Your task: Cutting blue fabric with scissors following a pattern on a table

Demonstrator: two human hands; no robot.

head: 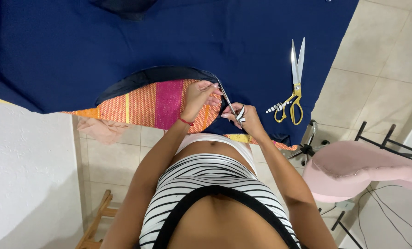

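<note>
Scissors in right hand, left hand pinching navy fabric edge.

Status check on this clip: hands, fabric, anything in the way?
Left hand pinching navy fabric edge. Right hand gripping small striped-handled tool at that edge. Gold-handled scissors lying clear to the right.

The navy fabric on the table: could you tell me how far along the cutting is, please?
A curved cut already shows in the navy fabric, baring the striped cloth. The right hand works small scissors at the edge; the left hand steadies it. Large scissors lie aside. What remains cannot be told.
</note>
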